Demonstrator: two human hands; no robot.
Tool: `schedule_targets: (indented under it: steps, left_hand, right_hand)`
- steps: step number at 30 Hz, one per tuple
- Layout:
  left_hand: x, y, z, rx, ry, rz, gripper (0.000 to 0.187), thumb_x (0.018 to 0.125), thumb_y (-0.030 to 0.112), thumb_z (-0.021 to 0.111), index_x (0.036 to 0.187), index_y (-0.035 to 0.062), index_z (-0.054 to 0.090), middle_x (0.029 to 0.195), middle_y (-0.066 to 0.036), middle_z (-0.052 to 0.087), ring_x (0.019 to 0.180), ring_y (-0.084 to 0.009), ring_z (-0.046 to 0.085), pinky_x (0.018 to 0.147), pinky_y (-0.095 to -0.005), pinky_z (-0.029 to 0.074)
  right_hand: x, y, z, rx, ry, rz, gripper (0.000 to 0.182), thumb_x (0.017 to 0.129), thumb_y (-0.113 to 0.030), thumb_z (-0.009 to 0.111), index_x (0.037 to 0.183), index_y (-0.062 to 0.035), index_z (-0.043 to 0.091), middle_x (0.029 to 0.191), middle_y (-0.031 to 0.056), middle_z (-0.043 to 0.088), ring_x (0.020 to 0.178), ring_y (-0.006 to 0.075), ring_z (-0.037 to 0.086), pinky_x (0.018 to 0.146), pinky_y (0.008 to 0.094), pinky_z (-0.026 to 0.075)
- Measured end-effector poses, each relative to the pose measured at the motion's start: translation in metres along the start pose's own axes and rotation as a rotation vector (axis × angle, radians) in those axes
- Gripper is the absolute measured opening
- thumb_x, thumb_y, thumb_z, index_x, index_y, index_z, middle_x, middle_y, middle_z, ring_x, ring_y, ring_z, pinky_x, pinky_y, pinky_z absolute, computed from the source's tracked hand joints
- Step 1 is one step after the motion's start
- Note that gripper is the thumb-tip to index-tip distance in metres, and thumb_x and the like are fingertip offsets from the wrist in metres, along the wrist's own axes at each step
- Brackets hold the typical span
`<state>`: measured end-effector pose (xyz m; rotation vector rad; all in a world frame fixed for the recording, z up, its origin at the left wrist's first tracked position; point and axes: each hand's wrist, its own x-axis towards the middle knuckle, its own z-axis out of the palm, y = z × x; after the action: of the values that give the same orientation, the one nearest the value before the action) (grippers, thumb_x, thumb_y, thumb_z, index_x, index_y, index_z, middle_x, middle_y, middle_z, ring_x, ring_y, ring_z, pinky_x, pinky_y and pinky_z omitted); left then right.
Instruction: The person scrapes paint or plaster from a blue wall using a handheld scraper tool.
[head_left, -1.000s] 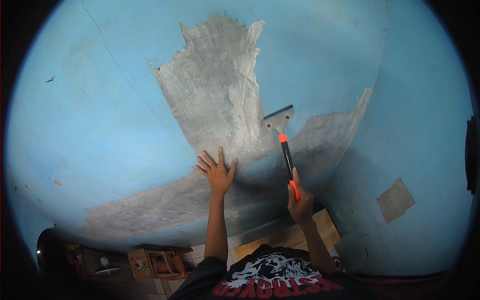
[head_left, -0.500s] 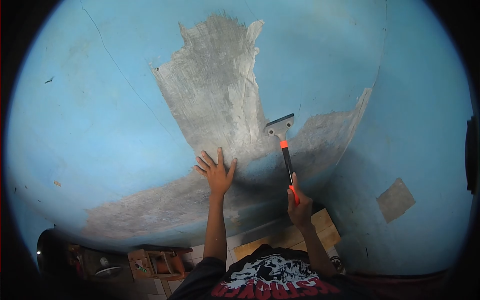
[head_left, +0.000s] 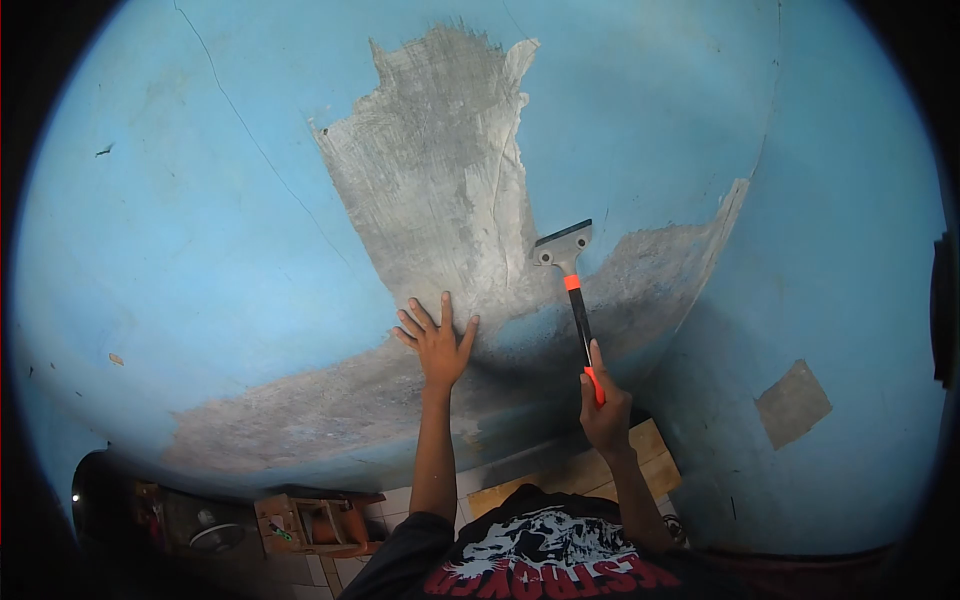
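Note:
My left hand (head_left: 438, 350) lies flat with fingers spread on the lower part of a bare grey patch (head_left: 420, 170) in the blue painted wall (head_left: 240, 250). My right hand (head_left: 605, 410) is wrapped round the orange lower end of a long-handled scraper (head_left: 580, 315), index finger stretched along the black shaft. The scraper's grey metal head (head_left: 564, 245) carries a wide dark blade and sits at the blue paint just right of the grey patch. A second scraped band (head_left: 300, 415) runs low across the wall.
On the adjoining right wall is a small grey square (head_left: 793, 405). Wooden furniture (head_left: 315, 525) stands on the floor at lower left, near a fan (head_left: 215, 532). A wooden board (head_left: 650, 455) lies at the wall's foot. Thin cracks (head_left: 235, 110) run through the paint.
The scraper and my right hand have moved slightly up the wall. My left hand stays spread on the patch; the whole view has shifted a little.

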<state>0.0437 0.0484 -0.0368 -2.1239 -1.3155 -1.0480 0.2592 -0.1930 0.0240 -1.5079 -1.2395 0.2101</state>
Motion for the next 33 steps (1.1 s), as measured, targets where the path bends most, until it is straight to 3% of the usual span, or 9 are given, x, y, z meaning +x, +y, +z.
schedule_targets:
  steps: [5, 7, 10, 13, 19, 22, 24, 26, 33]
  left_hand:
    - [-0.001, 0.002, -0.002, -0.029, -0.032, -0.022, 0.086, 0.097, 0.062, 0.059, 0.163, 0.0156, 0.029, 0.165, -0.033, -0.017, 0.149, -0.0502, -0.028, 0.109, -0.0717, -0.021]
    - [0.000, 0.001, -0.002, -0.031, -0.022, -0.017, 0.086, 0.097, 0.062, 0.059, 0.163, 0.0155, 0.029, 0.165, -0.033, -0.017, 0.149, -0.0501, -0.028, 0.109, -0.0717, -0.021]
    - [0.002, 0.002, 0.000, -0.043, -0.039, -0.068, 0.078, 0.097, 0.062, 0.059, 0.158, 0.0184, 0.040, 0.166, -0.032, -0.012, 0.150, -0.0569, -0.019, 0.110, -0.0753, -0.014]
    - [-0.002, 0.000, -0.001, 0.009, -0.026, -0.015, 0.086, 0.096, 0.062, 0.059, 0.163, 0.0155, 0.029, 0.165, -0.033, -0.017, 0.149, -0.0516, -0.028, 0.109, -0.0723, -0.021]
    - [0.000, 0.002, -0.001, -0.010, -0.069, -0.046, 0.086, 0.096, 0.063, 0.059, 0.162, 0.0146, 0.031, 0.164, -0.033, -0.018, 0.148, -0.0532, -0.027, 0.109, -0.0729, -0.020]
    - [0.001, 0.002, 0.001, -0.044, -0.020, -0.065, 0.076, 0.097, 0.061, 0.060, 0.157, 0.0175, 0.043, 0.166, -0.033, -0.011, 0.150, -0.0555, -0.020, 0.110, -0.0751, -0.014]
    - [0.000, 0.001, -0.001, 0.014, -0.038, -0.026, 0.086, 0.096, 0.062, 0.059, 0.162, 0.0145, 0.031, 0.164, -0.033, -0.019, 0.148, -0.0532, -0.028, 0.109, -0.0728, -0.020]
    - [-0.002, 0.001, -0.003, 0.015, -0.056, -0.033, 0.086, 0.096, 0.062, 0.060, 0.162, 0.0147, 0.031, 0.164, -0.033, -0.019, 0.148, -0.0529, -0.028, 0.109, -0.0727, -0.020]
    - [0.000, 0.001, -0.001, -0.007, -0.024, -0.025, 0.089, 0.096, 0.063, 0.060, 0.163, 0.0156, 0.027, 0.165, -0.032, -0.017, 0.150, -0.0514, -0.026, 0.110, -0.0727, -0.019]
  right_hand:
    - [0.000, 0.011, -0.005, 0.006, -0.021, 0.006, 0.049, 0.104, -0.009, 0.057, 0.151, -0.0038, 0.048, 0.067, 0.0135, 0.051, 0.056, 0.0137, 0.046, 0.056, 0.0286, 0.043]
    - [-0.001, 0.025, 0.000, -0.021, 0.024, -0.064, 0.048, 0.104, -0.009, 0.057, 0.150, -0.0021, 0.049, 0.074, 0.0162, 0.060, 0.056, 0.0157, 0.055, 0.056, 0.0287, 0.045]
    - [0.003, 0.026, 0.000, -0.066, -0.001, -0.062, 0.047, 0.104, -0.010, 0.057, 0.149, -0.0010, 0.050, 0.080, 0.0171, 0.066, 0.059, 0.0196, 0.063, 0.059, 0.0304, 0.049]
    - [0.027, 0.001, -0.001, -0.074, 0.071, -0.166, 0.047, 0.103, -0.008, 0.058, 0.149, -0.0012, 0.050, 0.090, 0.0197, 0.071, 0.063, 0.0231, 0.068, 0.062, 0.0329, 0.052]
    - [0.002, 0.040, 0.003, -0.073, 0.008, -0.095, 0.045, 0.101, -0.004, 0.060, 0.146, 0.0011, 0.053, 0.115, 0.0264, 0.069, 0.062, 0.0251, 0.067, 0.059, 0.0301, 0.051]
    - [0.014, 0.028, 0.007, -0.047, 0.089, -0.201, 0.046, 0.101, -0.005, 0.060, 0.146, 0.0009, 0.052, 0.114, 0.0265, 0.070, 0.060, 0.0227, 0.064, 0.059, 0.0304, 0.051]
    - [0.038, 0.003, -0.002, -0.055, 0.078, -0.183, 0.047, 0.101, -0.004, 0.060, 0.147, 0.0003, 0.051, 0.114, 0.0264, 0.070, 0.062, 0.0213, 0.063, 0.061, 0.0310, 0.051]
    - [0.040, -0.002, -0.005, -0.060, 0.067, -0.160, 0.049, 0.101, -0.004, 0.059, 0.148, -0.0002, 0.050, 0.114, 0.0264, 0.070, 0.063, 0.0200, 0.063, 0.063, 0.0316, 0.052]
    - [-0.006, 0.062, 0.016, 0.130, -0.107, -0.011, 0.059, 0.101, -0.015, 0.063, 0.156, -0.0080, 0.042, 0.124, 0.0270, 0.068, 0.069, 0.0182, 0.066, 0.066, 0.0284, 0.053]
